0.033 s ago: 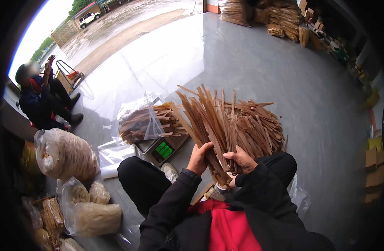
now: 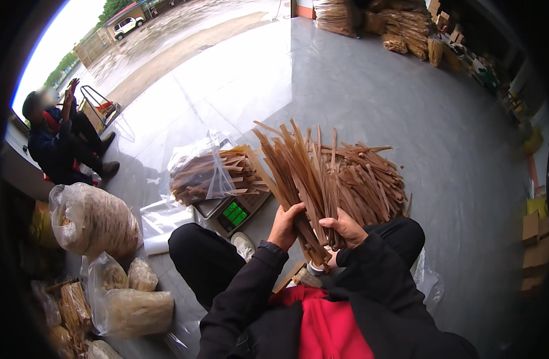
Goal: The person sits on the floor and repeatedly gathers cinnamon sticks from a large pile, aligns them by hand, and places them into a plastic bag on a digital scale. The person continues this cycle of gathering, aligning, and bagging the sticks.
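Note:
My left hand [image 2: 284, 226] and my right hand [image 2: 347, 228] are both closed around upright bundles of long, flat brown strips [image 2: 289, 173], held side by side above my lap with their upper ends fanned out. Behind them a loose pile of similar strips [image 2: 373, 182] lies on the grey floor. To its left, a clear plastic bag of strips [image 2: 199, 176] rests on a weighing scale [image 2: 211, 209] with a lit green display. The lower ends of the held strips reach down between my knees.
Another person [image 2: 59, 140] sits at the left by a hand trolley [image 2: 104, 107] near the doorway. Bulky plastic sacks [image 2: 95, 221] and smaller bags [image 2: 137, 311] lie at lower left. Stacked bundles [image 2: 406, 33] stand at the back, cardboard boxes [image 2: 535, 245] at the right.

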A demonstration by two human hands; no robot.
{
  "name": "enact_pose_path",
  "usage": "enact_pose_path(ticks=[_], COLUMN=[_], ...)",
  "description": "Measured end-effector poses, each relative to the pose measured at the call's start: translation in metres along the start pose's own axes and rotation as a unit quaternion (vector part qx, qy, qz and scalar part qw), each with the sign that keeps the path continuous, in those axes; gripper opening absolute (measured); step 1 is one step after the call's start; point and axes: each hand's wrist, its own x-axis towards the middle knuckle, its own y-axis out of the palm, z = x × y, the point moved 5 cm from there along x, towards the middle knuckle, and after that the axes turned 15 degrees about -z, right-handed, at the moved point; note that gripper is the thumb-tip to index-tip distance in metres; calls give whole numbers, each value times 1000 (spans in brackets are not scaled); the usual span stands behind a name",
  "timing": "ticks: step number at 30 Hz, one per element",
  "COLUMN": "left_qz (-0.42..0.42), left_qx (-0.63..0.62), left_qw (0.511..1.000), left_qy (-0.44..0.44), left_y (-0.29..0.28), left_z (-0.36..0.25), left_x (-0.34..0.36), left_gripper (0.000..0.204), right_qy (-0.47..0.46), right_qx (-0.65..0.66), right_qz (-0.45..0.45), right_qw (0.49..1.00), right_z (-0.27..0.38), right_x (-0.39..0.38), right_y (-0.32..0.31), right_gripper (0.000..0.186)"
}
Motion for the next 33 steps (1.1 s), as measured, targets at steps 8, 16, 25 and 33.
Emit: enact_pose_path(ticks=[8,16,25,33], left_qz=[42,3,119,92], left_qx=[12,119,116,48], left_qw=[999,991,976,985], left_qy=[4,-62,-142,-139], left_y=[12,-12,-61,-43], left_z=[1,14,63,27], left_x=[-9,-13,-60,-32], left_gripper=[52,50,48,38], right_qy=[-215,-233,-308,-449], right_qx=[-455,-632,-658,-603], right_qz=[-53,-12,80,61], right_qw=[863,739,683,657], right_z=[-7,-16,-55,64], right_x=[11,-21,-84,-35], right_y=[10,50,47,47], right_gripper=[94,110,99,47])
